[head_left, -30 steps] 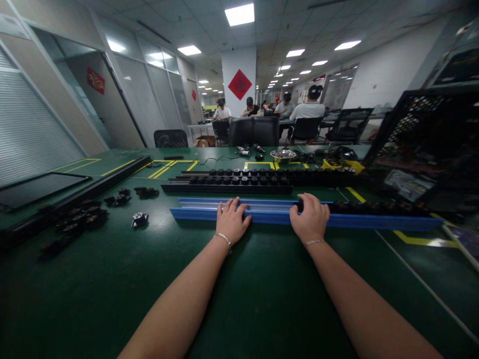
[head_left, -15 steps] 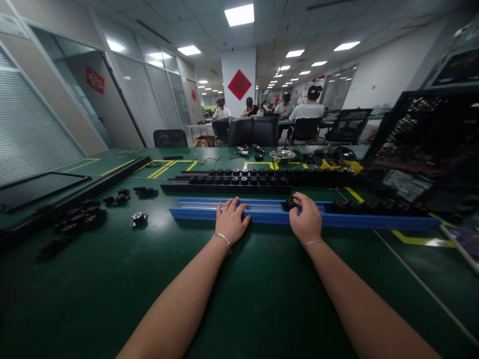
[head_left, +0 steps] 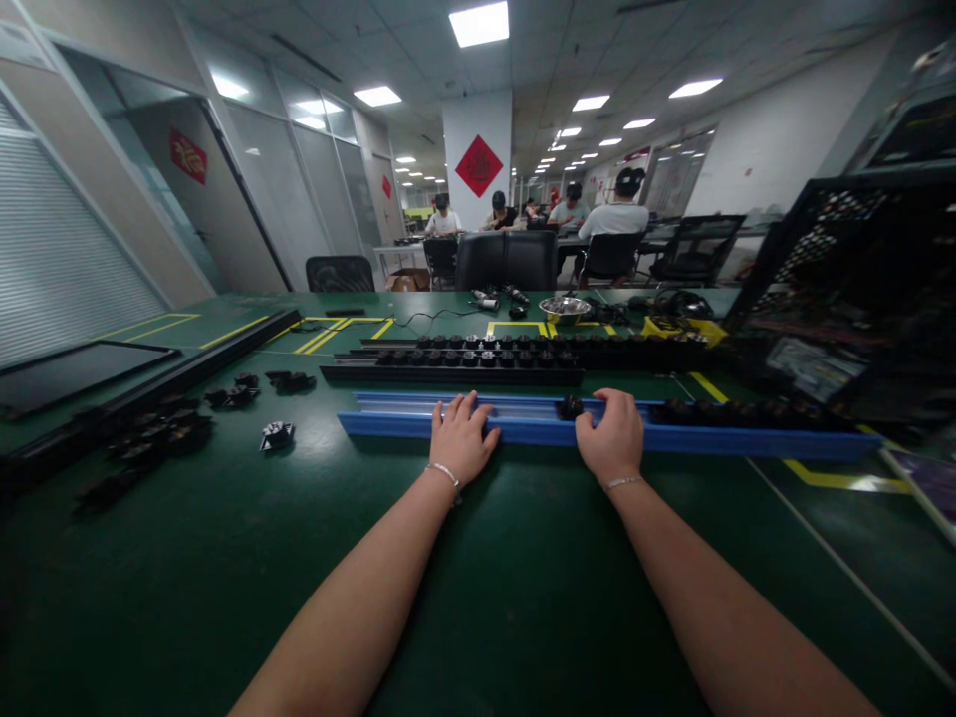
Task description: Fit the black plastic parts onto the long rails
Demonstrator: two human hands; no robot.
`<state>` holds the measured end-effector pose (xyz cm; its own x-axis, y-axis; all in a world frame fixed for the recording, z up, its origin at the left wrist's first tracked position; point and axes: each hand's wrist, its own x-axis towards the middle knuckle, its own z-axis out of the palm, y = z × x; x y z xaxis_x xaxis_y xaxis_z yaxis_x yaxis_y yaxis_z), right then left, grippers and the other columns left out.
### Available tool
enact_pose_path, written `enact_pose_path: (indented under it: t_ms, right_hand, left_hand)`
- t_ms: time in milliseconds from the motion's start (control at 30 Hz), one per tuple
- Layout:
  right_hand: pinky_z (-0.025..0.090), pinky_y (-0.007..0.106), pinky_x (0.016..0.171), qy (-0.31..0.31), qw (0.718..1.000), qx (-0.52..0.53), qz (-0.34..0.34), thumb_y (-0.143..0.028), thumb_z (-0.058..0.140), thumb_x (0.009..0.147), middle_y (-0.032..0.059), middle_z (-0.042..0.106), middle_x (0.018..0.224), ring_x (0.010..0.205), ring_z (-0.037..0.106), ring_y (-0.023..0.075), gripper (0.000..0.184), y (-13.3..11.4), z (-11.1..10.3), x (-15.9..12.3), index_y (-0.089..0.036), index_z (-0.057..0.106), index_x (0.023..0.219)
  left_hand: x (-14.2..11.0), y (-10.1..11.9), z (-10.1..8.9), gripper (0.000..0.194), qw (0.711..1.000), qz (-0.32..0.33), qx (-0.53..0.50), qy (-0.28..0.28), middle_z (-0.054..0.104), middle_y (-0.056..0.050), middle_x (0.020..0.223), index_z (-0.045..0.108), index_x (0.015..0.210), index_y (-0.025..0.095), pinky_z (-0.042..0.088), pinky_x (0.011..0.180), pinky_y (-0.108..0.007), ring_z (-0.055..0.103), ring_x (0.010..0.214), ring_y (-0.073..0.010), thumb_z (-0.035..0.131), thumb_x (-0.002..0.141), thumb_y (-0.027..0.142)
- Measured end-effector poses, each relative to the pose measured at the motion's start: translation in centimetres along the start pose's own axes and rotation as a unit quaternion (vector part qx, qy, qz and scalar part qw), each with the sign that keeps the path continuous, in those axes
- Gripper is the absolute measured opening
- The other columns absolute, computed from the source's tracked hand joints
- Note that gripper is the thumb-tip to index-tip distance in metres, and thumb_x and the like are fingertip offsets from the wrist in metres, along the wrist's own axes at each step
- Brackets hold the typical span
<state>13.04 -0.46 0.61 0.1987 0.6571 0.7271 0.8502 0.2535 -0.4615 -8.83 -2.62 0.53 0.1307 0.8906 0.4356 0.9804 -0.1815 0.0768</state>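
A long blue rail [head_left: 418, 425] with a channel along its top lies crosswise in front of me. My left hand [head_left: 461, 438] rests over its left half with fingers spread, holding nothing. In the channel between my hands sits a small black part [head_left: 571, 407]; its exact kind is too small to make out. Just right of that part is my right hand [head_left: 612, 438], thumb and fingers apart over the rail. Farther right, a row of similar black parts [head_left: 736, 414] sits in the same channel.
Behind the blue rail lie black rails [head_left: 448, 375] filled with black parts. Loose black parts [head_left: 160, 433] are heaped at left, near a single part with a pale top [head_left: 277, 435]. A metal bowl [head_left: 564, 310] stands farther back. A dark open-framed case [head_left: 836, 269] is at right.
My right hand has let go of the small black part and shifted slightly, leaving more of it showing. My left hand has stayed in place.
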Motion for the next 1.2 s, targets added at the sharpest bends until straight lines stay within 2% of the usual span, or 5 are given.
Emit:
enact_pose_path:
  t_ms: [133, 300, 633, 967, 1200]
  right_hand:
    - [0.036, 0.043, 0.089, -0.033, 0.998, -0.049, 0.003, -0.022, 0.047, 0.071, 0.0078, 0.06, 0.082, 0.085, 0.054, 0.0244, 0.016, -0.1, -0.1, -0.1, -0.019, 0.051, 0.086]
    - [0.031, 0.044, 0.094, -0.057, 0.997, -0.044, -0.021, -0.023, 0.046, 0.073, 0.0057, 0.062, 0.082, 0.087, 0.054, 0.023, 0.012, -0.2, -0.1, -0.1, -0.02, 0.052, 0.083]
    - [0.03, 0.045, 0.099, -0.085, 0.994, 0.003, -0.067, -0.021, 0.046, 0.073, 0.0062, 0.065, 0.09, 0.092, 0.056, 0.0225, 0.02, -0.4, 0.1, -0.3, -0.02, 0.058, 0.089]
    - [0.034, 0.043, 0.099, -0.125, 0.984, 0.022, -0.126, -0.019, 0.046, 0.073, 0.0079, 0.067, 0.098, 0.095, 0.057, 0.0227, 0.028, -0.7, 0.2, -0.5, -0.018, 0.061, 0.096]
    - [0.037, 0.043, 0.096, -0.137, 0.981, 0.027, -0.137, -0.018, 0.046, 0.073, 0.0082, 0.067, 0.1, 0.097, 0.057, 0.0236, 0.031, -1.1, -0.1, -0.4, -0.017, 0.063, 0.098]
  left_hand:
    - [0.0, 0.0, 0.0, 0.042, 1.0, 0.001, -0.003, 0.001, 0.042, -0.003, 0.141, 0.053, 0.122, 0.033, 0.019, 0.109, -0.05, 0.034, 0.13, -0.0234, 0.039, 0.087, 0.05]
    - [0.0, 0.0, -0.1, 0.042, 1.0, 0.0, 0.0, -0.003, 0.042, -0.002, 0.142, 0.052, 0.122, 0.033, 0.018, 0.109, -0.049, 0.033, 0.131, -0.0231, 0.037, 0.087, 0.05]
    - [0.0, 0.1, -0.3, 0.042, 1.0, 0.001, 0.004, -0.007, 0.042, -0.003, 0.142, 0.052, 0.122, 0.033, 0.019, 0.109, -0.05, 0.033, 0.131, -0.0236, 0.038, 0.087, 0.049]
    - [-0.1, 0.2, -0.6, 0.043, 1.0, 0.002, 0.005, -0.008, 0.041, -0.003, 0.142, 0.051, 0.125, 0.032, 0.017, 0.11, -0.051, 0.032, 0.131, -0.0243, 0.039, 0.087, 0.049]
    - [-0.4, 0.7, -0.8, 0.049, 0.998, 0.056, -0.02, -0.021, 0.041, -0.002, 0.142, 0.04, 0.132, 0.031, 0.009, 0.11, -0.057, 0.03, 0.132, -0.0225, 0.044, 0.084, 0.036]
